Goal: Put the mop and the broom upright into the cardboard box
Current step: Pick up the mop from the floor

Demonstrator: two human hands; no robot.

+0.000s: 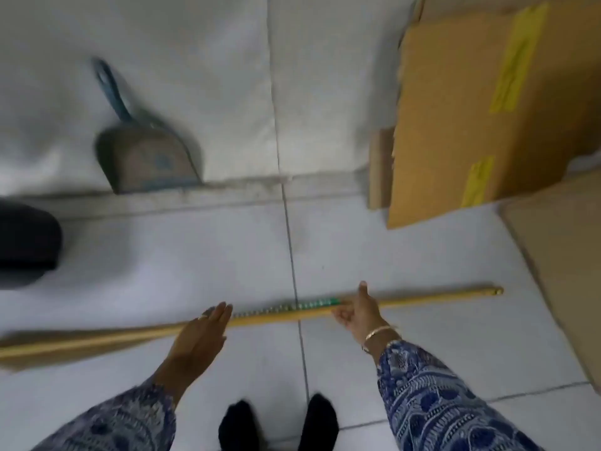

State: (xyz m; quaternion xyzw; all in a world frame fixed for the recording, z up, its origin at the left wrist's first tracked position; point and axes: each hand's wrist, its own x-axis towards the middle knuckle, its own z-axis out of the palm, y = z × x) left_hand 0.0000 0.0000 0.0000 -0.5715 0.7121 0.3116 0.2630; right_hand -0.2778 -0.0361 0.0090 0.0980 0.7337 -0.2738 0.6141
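Note:
A long yellow wooden handle (422, 299) lies flat across the tiled floor, running from the left edge to the right, with a green patterned band near its middle; its head is out of view, so I cannot tell whether it is the mop or the broom. My left hand (200, 336) hovers open over the handle, fingers straight. My right hand (361, 312) is just over the handle by the green band, fingers apart and curling, not closed on it. The cardboard box (455, 125) stands at the upper right against the wall, with yellow tape strips.
A blue dustpan (143, 154) leans against the white wall at the upper left. A dark object (26, 242) sits at the left edge. Another cardboard sheet (562, 255) lies at the right. My two dark-socked feet (279, 424) stand at the bottom centre.

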